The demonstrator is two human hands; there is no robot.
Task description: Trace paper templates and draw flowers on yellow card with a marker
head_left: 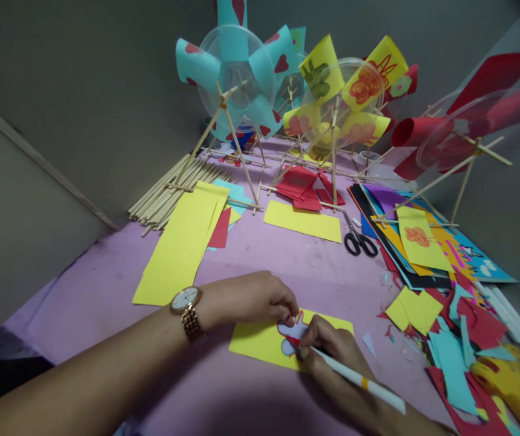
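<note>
A yellow paper (260, 345) lies flat on the pink-purple table near me. On it is a pale lilac shape (296, 330) with a red outline and a red patch. My right hand (332, 348) is closed round a white marker with an orange band (355, 378), its tip end at the shape. From the left, my left hand (266, 298), with a gold watch (186, 300) on the wrist, rests at the paper's upper edge. Its fingers are curled at the shape's top left, and what they may pinch is too small to make out.
Yellow sheets (180, 242) and wooden sticks (173, 191) lie left. Ahead are a yellow strip (302, 221), black-handled scissors (359, 242) and pinwheels on stick stands (235, 79). At right are paper scraps (457, 363) and a yellow glue gun (507, 384).
</note>
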